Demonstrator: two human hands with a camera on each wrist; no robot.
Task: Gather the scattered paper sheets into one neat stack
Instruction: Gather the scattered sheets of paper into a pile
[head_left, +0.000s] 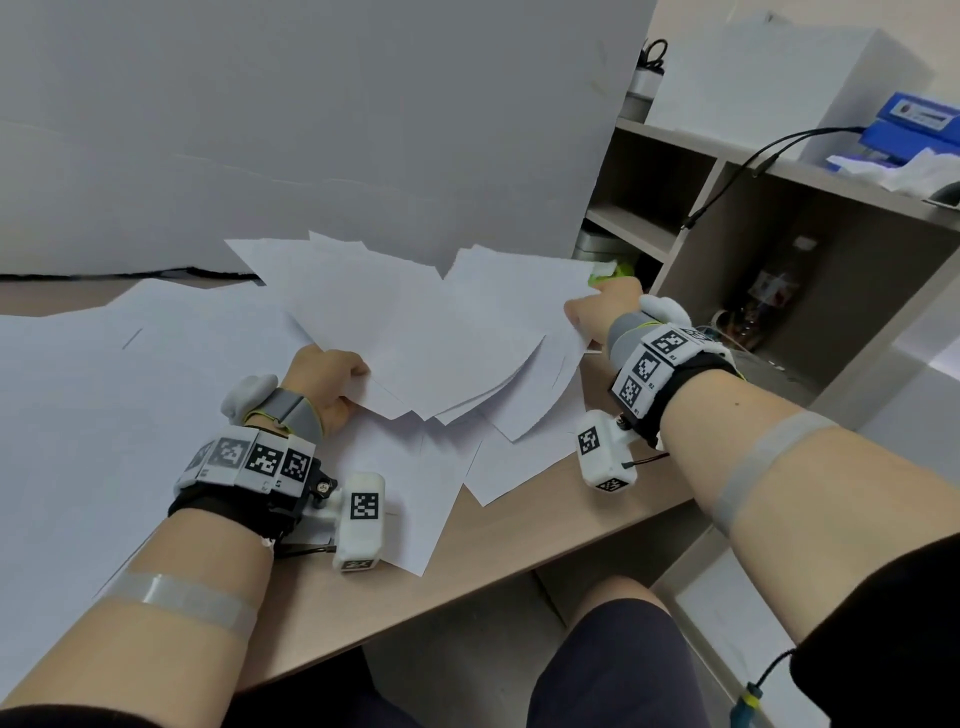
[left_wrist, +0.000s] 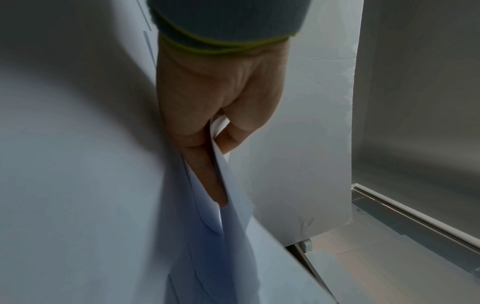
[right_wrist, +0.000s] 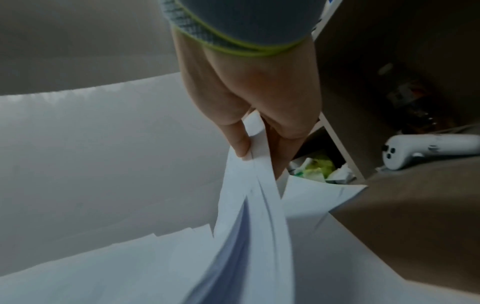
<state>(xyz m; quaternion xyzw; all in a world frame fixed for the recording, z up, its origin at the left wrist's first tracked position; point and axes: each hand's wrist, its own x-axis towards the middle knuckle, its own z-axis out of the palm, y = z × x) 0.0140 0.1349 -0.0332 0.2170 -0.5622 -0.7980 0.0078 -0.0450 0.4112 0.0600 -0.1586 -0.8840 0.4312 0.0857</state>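
Here, the left hand (head_left: 327, 382) is pinching the lower-left edge of a fanned bundle of white paper sheets (head_left: 415, 332) at centre frame, while the right hand (head_left: 597, 309) is pinching its right edge. More loose white sheets (head_left: 405, 499) are lying beneath, some overhanging the front edge of the light wooden desk (head_left: 519, 540). A grey upright board (head_left: 311, 130) is filling the upper left; a brown open shelf unit (head_left: 727, 208) is crowding the upper right.
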